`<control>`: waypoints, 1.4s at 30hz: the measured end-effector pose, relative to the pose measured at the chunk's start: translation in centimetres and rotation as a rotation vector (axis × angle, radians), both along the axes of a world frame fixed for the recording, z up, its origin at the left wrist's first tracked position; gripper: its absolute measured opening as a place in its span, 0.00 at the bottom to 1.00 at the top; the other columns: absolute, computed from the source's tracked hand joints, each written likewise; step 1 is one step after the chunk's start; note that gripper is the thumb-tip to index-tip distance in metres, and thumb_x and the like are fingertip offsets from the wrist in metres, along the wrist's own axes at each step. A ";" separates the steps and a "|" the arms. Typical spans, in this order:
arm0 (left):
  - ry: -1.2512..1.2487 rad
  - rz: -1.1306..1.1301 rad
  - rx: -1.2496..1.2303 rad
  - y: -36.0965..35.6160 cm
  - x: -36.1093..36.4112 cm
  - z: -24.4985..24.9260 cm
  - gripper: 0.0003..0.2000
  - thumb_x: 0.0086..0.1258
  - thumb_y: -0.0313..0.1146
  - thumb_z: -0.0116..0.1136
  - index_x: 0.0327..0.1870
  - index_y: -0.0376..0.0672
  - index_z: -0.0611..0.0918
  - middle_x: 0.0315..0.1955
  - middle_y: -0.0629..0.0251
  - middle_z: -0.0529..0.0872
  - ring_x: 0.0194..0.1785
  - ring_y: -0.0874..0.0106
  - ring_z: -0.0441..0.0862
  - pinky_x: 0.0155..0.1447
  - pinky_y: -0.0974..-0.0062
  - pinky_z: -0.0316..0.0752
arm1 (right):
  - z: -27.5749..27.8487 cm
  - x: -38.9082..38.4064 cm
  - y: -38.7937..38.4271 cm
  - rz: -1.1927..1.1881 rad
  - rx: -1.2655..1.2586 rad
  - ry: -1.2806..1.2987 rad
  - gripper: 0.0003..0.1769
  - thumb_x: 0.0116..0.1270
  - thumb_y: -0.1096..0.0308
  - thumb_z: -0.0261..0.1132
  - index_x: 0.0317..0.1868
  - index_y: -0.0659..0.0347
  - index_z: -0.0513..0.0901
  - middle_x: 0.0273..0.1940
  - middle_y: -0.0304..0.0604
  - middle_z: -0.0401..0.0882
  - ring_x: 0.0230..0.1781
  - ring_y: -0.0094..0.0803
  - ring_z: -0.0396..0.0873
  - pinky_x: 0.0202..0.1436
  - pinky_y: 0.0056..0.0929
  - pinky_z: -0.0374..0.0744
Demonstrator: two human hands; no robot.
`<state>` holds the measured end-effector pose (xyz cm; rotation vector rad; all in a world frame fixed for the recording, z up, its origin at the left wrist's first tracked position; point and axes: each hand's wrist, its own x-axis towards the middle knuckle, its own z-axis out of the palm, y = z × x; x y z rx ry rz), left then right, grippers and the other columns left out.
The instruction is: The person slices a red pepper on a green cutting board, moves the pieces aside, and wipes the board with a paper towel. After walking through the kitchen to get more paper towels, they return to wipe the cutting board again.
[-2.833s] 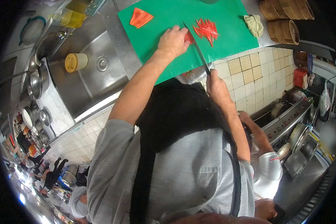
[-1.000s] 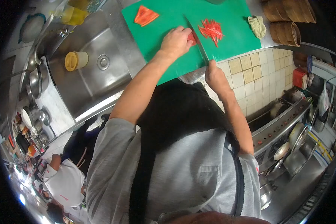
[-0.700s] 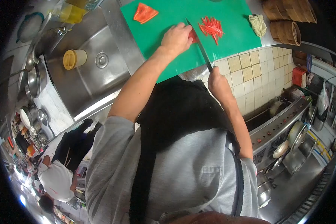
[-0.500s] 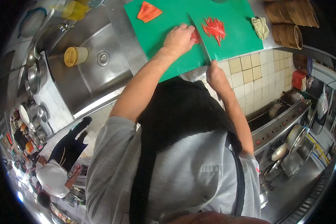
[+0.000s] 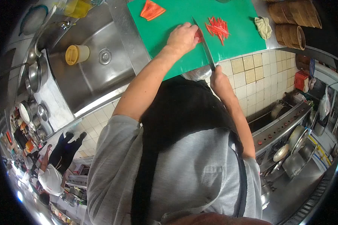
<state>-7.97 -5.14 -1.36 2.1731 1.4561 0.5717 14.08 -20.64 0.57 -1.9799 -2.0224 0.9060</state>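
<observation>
My left hand (image 5: 183,38) presses a piece of red pepper (image 5: 199,36) against the green cutting board (image 5: 244,33), fingers curled over it so most of the piece is hidden. In my right hand (image 5: 220,79) is the handle of a long kitchen knife (image 5: 206,48). Its blade lies along the right side of the pepper piece, the tip pointing away from me. Thin red pepper strips (image 5: 218,28) form a loose pile to the right of the blade. A larger flat piece of red pepper (image 5: 152,10) rests at the board's far left.
Left of the board is a metal sink (image 5: 82,84) with a yellow-lidded container (image 5: 77,54). A crumpled cloth (image 5: 263,28) lies at the board's right edge, beside bamboo steamers (image 5: 290,36). A stove (image 5: 281,129) stands at right. Another person (image 5: 52,180) is at lower left.
My right hand and the knife handle have drawn slightly back toward me. My left hand still holds the pepper piece. The other person at lower left has shifted posture.
</observation>
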 end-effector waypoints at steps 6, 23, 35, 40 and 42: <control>-0.032 -0.014 0.021 0.1 -0.1 -0.3 0.19 0.67 0.39 0.72 0.56 0.42 0.83 0.48 0.52 0.86 0.53 0.49 0.86 0.59 0.52 0.83 | -0.2 -0.4 3.5 0.025 0.037 0.032 0.09 0.79 0.71 0.58 0.48 0.69 0.67 0.31 0.74 0.82 0.36 0.76 0.81 0.37 0.69 0.75; -0.064 -0.015 -0.048 0.3 -0.6 -0.3 0.18 0.67 0.39 0.72 0.55 0.44 0.84 0.47 0.52 0.86 0.52 0.48 0.86 0.57 0.51 0.83 | -0.7 -0.6 4.2 0.020 0.012 0.037 0.09 0.79 0.72 0.58 0.48 0.69 0.67 0.31 0.74 0.82 0.37 0.75 0.82 0.39 0.67 0.77; -0.049 -0.020 -0.037 0.3 -0.6 0.2 0.20 0.67 0.40 0.72 0.58 0.43 0.84 0.49 0.51 0.85 0.52 0.47 0.86 0.57 0.51 0.84 | 1.2 -0.5 0.3 -0.056 -0.062 -0.023 0.09 0.79 0.71 0.58 0.47 0.69 0.68 0.31 0.74 0.82 0.36 0.76 0.82 0.38 0.68 0.77; -0.077 -0.005 -0.048 0.2 -0.9 0.1 0.20 0.66 0.39 0.72 0.56 0.43 0.84 0.48 0.51 0.85 0.51 0.46 0.86 0.57 0.51 0.84 | -0.3 -1.3 3.5 0.005 -0.017 0.056 0.09 0.79 0.71 0.57 0.47 0.70 0.69 0.32 0.76 0.82 0.38 0.76 0.82 0.39 0.69 0.77; -0.082 -0.014 -0.033 0.5 -0.7 0.1 0.19 0.66 0.39 0.72 0.56 0.43 0.84 0.48 0.51 0.86 0.51 0.46 0.86 0.56 0.51 0.84 | 0.1 -1.1 4.2 0.019 -0.005 0.025 0.09 0.80 0.71 0.56 0.47 0.71 0.68 0.32 0.76 0.82 0.37 0.76 0.82 0.40 0.69 0.77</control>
